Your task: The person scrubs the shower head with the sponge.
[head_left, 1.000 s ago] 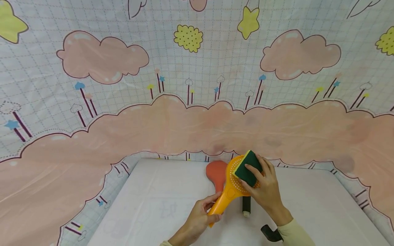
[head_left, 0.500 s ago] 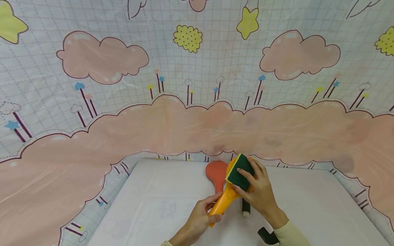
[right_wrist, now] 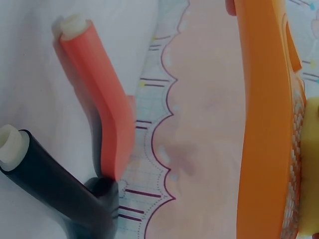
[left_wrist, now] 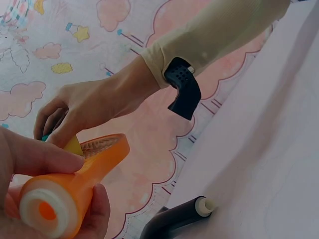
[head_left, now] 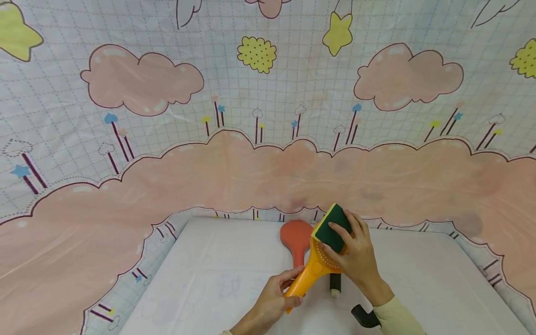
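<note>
My left hand (head_left: 270, 298) grips the handle of an orange shower head (head_left: 307, 277), which is tilted up to the right. In the left wrist view the white threaded end of its handle (left_wrist: 45, 211) faces the camera. My right hand (head_left: 360, 256) holds a green and yellow sponge (head_left: 333, 230) with the yellow side against the perforated face of the shower head. The sponge and fingers hide part of that face. In the right wrist view the yellow side of the sponge (right_wrist: 310, 169) lies along the spray face.
A coral red shower head (head_left: 295, 237) lies on the white table (head_left: 201, 270) behind the orange one. Beside it lies a black shower head (head_left: 335, 284), mostly hidden in the head view. A black wrist mount (head_left: 364, 316) sits at my right sleeve. A cloud-patterned cloth (head_left: 251, 177) hangs behind the table.
My right hand has slid the sponge down and left over the spray face, then back up and slightly right. My left hand keeps its grip on the handle, nearly still.
</note>
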Demonstrator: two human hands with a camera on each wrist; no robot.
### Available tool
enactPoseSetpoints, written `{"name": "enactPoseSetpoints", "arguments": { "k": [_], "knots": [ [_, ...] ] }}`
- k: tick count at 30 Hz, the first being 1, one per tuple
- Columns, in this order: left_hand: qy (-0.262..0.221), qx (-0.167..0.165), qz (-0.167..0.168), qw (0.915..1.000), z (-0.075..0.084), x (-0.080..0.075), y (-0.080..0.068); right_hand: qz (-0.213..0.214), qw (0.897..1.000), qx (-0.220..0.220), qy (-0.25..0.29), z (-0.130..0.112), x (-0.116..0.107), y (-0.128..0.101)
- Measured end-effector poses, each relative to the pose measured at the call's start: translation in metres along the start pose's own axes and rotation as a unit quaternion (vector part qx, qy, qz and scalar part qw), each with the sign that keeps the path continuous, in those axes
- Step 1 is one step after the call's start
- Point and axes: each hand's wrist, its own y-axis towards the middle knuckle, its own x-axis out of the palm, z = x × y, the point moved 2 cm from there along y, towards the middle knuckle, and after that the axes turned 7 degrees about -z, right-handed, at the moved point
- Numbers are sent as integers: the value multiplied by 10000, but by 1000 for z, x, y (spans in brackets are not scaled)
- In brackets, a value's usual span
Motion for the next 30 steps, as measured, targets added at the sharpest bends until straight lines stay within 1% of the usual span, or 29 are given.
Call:
{"name": "enactPoseSetpoints", "arguments": {
  "k": [6,13,20,22,30],
  "knots": [
    [38,-8,38,10000,0,0,1,-127,9998,-121,-8,-6,4,-1],
    [-219,73,12,9997,2,-1,1,-274,9989,-383,51,-17,8,-4],
    [-445,94,52,9989,2,-3,1,-389,9985,-366,93,-21,5,-10],
    [-457,94,62,9989,2,-3,2,-408,9984,-376,76,-21,4,-12],
    [-398,96,191,9990,2,-5,4,-588,9982,-121,17,-23,3,-19]
  ]
}}
